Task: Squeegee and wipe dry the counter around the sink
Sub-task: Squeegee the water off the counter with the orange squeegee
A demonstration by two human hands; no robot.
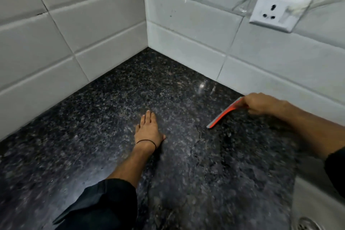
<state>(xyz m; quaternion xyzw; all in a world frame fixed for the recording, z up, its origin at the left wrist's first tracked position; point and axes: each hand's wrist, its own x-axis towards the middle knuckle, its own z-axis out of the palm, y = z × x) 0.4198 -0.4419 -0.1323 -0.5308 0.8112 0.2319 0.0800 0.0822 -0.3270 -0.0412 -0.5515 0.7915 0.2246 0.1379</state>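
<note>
Landmark: the sink (306, 205), of which only a pale corner and part of the drain grille show, at the lower right edge of the view.

Worktop (104, 110): dark speckled granite, extending from the sink to the white tiled wall corner (145, 24). Wet streaks show on the stone just beside the sink.

Squeegee (223, 115): orange body with a grey blade, beyond the sink toward the tiled wall. Its free end touches or nearly touches the worktop; the frame is too blurred to tell which.

Right hand (261, 103): grip clamped on the upper part of the squeegee, fingers curled over it, beyond the sink and near the wall.

Left hand (148, 130): grip apart, holding nothing. Palm and straight fingers lie flat on the worktop, well apart from the sink. A thin black band (146, 142) circles the wrist.

Wall socket (278, 10): mounted on the tiles above the right hand.
</note>
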